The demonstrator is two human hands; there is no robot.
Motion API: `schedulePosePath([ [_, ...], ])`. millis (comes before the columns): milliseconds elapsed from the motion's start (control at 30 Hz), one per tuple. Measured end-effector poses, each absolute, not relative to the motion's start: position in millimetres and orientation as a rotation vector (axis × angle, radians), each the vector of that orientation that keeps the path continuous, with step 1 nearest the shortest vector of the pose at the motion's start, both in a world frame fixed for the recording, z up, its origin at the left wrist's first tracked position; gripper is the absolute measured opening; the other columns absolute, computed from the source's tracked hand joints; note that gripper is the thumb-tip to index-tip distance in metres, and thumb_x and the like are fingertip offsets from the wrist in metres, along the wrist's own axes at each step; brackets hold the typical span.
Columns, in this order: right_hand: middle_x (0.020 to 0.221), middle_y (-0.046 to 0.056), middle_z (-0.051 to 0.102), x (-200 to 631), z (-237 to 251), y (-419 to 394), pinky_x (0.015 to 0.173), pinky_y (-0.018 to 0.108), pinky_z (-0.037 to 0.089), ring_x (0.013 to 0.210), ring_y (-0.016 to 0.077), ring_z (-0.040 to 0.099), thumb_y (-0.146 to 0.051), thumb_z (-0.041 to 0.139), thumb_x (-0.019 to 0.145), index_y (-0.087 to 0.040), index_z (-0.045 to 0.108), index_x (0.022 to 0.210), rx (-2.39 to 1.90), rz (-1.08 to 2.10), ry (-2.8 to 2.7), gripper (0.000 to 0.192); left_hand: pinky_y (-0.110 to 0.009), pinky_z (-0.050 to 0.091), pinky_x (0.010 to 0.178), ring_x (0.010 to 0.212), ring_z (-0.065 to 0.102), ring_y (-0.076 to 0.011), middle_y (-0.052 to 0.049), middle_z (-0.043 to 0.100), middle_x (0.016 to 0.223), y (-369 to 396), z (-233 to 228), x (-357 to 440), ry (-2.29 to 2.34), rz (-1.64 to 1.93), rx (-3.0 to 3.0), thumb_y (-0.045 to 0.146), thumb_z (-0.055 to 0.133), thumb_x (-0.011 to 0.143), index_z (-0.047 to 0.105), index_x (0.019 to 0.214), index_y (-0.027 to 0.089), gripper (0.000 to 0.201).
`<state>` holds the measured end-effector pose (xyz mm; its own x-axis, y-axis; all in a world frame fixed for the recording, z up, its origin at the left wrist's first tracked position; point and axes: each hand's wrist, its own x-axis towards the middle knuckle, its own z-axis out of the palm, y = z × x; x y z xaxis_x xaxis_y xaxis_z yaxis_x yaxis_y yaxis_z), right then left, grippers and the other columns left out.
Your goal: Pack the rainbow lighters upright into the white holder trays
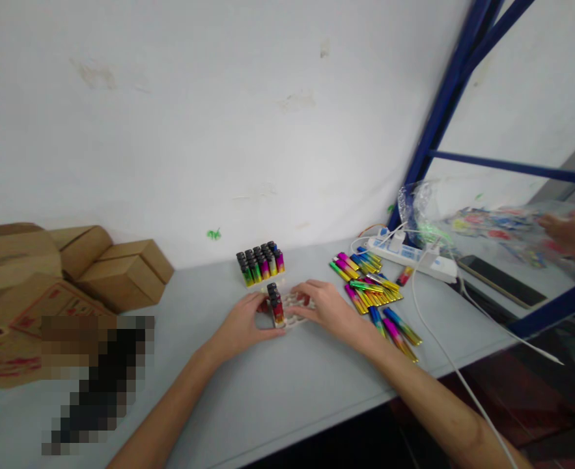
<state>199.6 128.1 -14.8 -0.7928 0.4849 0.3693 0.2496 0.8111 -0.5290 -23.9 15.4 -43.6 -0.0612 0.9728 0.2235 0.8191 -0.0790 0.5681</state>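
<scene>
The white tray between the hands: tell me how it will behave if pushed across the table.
The white tray looks thin and mostly unfilled, so it is probably light and should slide easily on the smooth grey table. The few lighters standing upright at its left end look top-heavy and may tip. The left hand and right hand flank it, which should steady it.

Two bare forearms in view, no sleeves visible up to the frame edge. Left hand [245, 324] and right hand [327, 307] ungloved. No rings, watch or wristband discernible. Fingernails too small to assess.
</scene>
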Motion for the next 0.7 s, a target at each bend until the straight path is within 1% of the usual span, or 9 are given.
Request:
schedulePosePath([
  [133, 0.096, 0.010, 0.077, 237, -15, 162, 0.082, 0.035, 0.056, 0.086, 0.0236, 0.074, -0.018, 0.076, 0.095, -0.016, 0.076, 0.110, -0.893, 0.406, -2.483, 0.015, -0.043, 0.061, 0.088, 0.091, 0.071, -0.0290, -0.008, 0.075, 0.102, 15, -44, -24, 1.913, 0.873, 1.941, 0.051, 0.095, 0.066, 0.071, 0.104, 0.020, 0.055],
  [200, 0.098, 0.016, 0.078, 255, -22, 176, 0.083, 0.040, 0.056, 0.091, 0.0295, 0.074, -0.014, 0.076, 0.090, -0.015, 0.078, 0.106, -1.120, 0.251, -2.542, 0.016, -0.044, 0.061, 0.089, 0.092, 0.070, -0.0293, -0.008, 0.075, 0.103, 15, -45, -24, 1.911, 0.874, 1.933, 0.051, 0.095, 0.067, 0.071, 0.103, 0.020, 0.054],
  [267, 0.099, 0.020, 0.076, 268, -33, 183, 0.081, 0.043, 0.055, 0.089, 0.0323, 0.074, -0.014, 0.071, 0.092, -0.015, 0.079, 0.097, -1.231, 0.126, -2.599, 0.009, -0.045, 0.060, 0.090, 0.093, 0.070, -0.0298, -0.008, 0.074, 0.102, 15, -46, -25, 1.919, 0.870, 1.925, 0.051, 0.094, 0.067, 0.071, 0.102, 0.019, 0.053],
  [333, 0.097, 0.021, 0.075, 273, -43, 184, 0.077, 0.043, 0.055, 0.084, 0.0317, 0.073, -0.016, 0.067, 0.094, -0.016, 0.078, 0.092, -1.226, 0.065, -2.604, 0.011, -0.045, 0.060, 0.089, 0.093, 0.070, -0.0301, -0.008, 0.074, 0.102, 15, -47, -25, 1.923, 0.871, 1.930, 0.051, 0.095, 0.067, 0.071, 0.102, 0.019, 0.053],
  [400, 0.091, 0.019, 0.075, 273, -51, 180, 0.074, 0.041, 0.054, 0.079, 0.0294, 0.072, -0.017, 0.067, 0.096, -0.017, 0.078, 0.092, -1.186, 0.048, -2.592, 0.012, -0.044, 0.060, 0.089, 0.092, 0.070, -0.0299, -0.007, 0.074, 0.101, 15, -47, -25, 1.923, 0.869, 1.941, 0.052, 0.095, 0.066, 0.070, 0.101, 0.020, 0.054],
  [467, 0.086, 0.015, 0.074, 268, -54, 177, 0.074, 0.039, 0.054, 0.077, 0.0275, 0.071, -0.018, 0.068, 0.095, -0.018, 0.078, 0.095, -1.141, 0.078, -2.588, 0.010, -0.044, 0.060, 0.089, 0.091, 0.070, -0.0296, -0.007, 0.074, 0.101, 15, -46, -24, 1.923, 0.867, 1.943, 0.052, 0.095, 0.066, 0.070, 0.100, 0.020, 0.053],
  [533, 0.091, 0.014, 0.074, 261, -50, 175, 0.079, 0.038, 0.055, 0.084, 0.0267, 0.071, -0.018, 0.070, 0.095, -0.017, 0.078, 0.098, -1.048, 0.186, -2.582, 0.009, -0.044, 0.060, 0.090, 0.093, 0.070, -0.0295, -0.007, 0.074, 0.102, 15, -45, -24, 1.921, 0.857, 1.937, 0.050, 0.094, 0.067, 0.069, 0.101, 0.020, 0.052],
  [633, 0.098, 0.013, 0.072, 250, -34, 173, 0.088, 0.040, 0.055, 0.097, 0.0268, 0.068, -0.022, 0.067, 0.098, -0.017, 0.075, 0.096, -0.833, 0.446, -2.507, 0.010, -0.044, 0.059, 0.092, 0.095, 0.070, -0.0301, -0.008, 0.074, 0.104, 15, -43, -23, 1.923, 0.834, 1.922, 0.050, 0.093, 0.068, 0.069, 0.102, 0.020, 0.051],
  [700, 0.096, 0.011, 0.070, 243, -20, 170, 0.085, 0.038, 0.055, 0.094, 0.0251, 0.067, -0.033, 0.062, 0.103, -0.017, 0.071, 0.095, -0.692, 0.695, -2.411, 0.020, -0.045, 0.059, 0.092, 0.096, 0.070, -0.0308, -0.008, 0.073, 0.103, 15, -43, -23, 1.928, 0.826, 1.918, 0.051, 0.093, 0.068, 0.069, 0.101, 0.020, 0.051],
])
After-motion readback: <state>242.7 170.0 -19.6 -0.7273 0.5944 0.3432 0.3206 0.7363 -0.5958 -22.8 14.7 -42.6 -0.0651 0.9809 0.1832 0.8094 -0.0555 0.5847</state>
